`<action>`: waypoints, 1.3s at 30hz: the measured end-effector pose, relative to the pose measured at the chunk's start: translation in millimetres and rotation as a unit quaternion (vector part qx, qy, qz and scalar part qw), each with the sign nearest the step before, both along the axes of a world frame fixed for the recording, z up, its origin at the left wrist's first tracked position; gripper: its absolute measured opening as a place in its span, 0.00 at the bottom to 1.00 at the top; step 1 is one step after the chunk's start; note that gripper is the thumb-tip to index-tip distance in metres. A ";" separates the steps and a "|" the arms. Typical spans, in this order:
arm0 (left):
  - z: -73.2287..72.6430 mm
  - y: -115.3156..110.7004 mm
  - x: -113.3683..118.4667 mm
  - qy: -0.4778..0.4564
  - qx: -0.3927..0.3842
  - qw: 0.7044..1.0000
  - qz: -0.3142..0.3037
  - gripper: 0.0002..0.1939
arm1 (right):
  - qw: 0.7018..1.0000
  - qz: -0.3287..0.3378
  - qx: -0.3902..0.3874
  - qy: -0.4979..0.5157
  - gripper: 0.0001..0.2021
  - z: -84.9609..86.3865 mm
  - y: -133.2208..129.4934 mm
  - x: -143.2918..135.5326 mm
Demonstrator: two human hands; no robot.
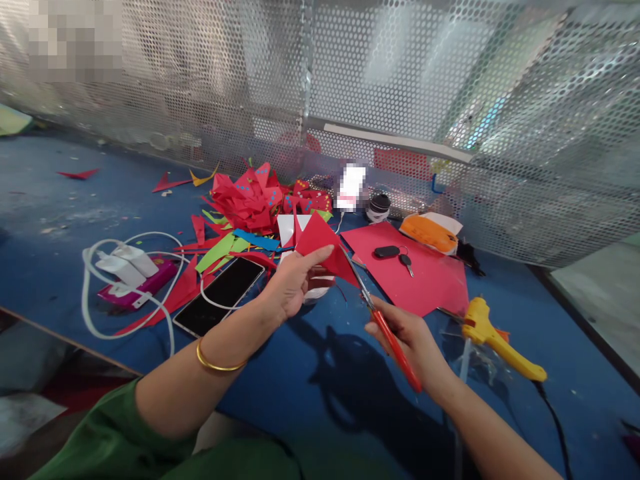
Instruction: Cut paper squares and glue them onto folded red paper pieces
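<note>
My left hand [295, 280] pinches a piece of red paper [320, 239] between thumb and fingers, held above the table. In my right hand [407, 333] are scissors with red handles [395, 343], their metal blades pointing up and left. The blades lie at the right edge of the red paper; whether they are parted I cannot tell. Just behind the paper is a pile of red paper pieces [245, 200], some with small coloured dots. Larger red sheets [420, 280] lie to the right, under a key [406, 263] and a black fob [387, 252].
A yellow glue gun [495, 340] with a black cord lies at the right. On the left are a dark phone [220, 297], a looped white cable [86, 293] and white chargers [127, 265]. Perforated metal panels [210, 80] rise behind the blue table [55, 220]. A lit phone [351, 187] leans there.
</note>
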State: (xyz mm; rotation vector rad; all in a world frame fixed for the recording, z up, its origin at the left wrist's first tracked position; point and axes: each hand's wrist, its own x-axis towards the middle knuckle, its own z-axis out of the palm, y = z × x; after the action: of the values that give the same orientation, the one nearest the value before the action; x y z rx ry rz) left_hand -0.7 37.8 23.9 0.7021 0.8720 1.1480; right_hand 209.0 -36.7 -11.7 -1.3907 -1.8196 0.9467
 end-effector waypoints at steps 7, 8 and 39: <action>10.9 13.5 -22.4 0.023 0.045 0.998 0.028 0.16 | 0.999 -0.003 0.025 -0.028 0.30 5.8 1.4 5.9; 11.7 14.5 -24.3 0.034 0.047 0.998 0.019 0.17 | 0.999 0.003 0.028 -0.032 0.30 6.5 1.6 5.6; 6.9 15.3 -23.0 0.119 0.019 0.991 -0.048 0.14 | 0.999 0.043 0.004 -0.014 0.21 2.4 1.0 7.0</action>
State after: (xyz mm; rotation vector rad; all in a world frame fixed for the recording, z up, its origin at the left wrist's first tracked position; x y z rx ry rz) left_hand -23.6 53.1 30.8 0.9165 1.0075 1.0087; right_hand 216.0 -35.8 -9.4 -1.3360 -1.9147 0.9662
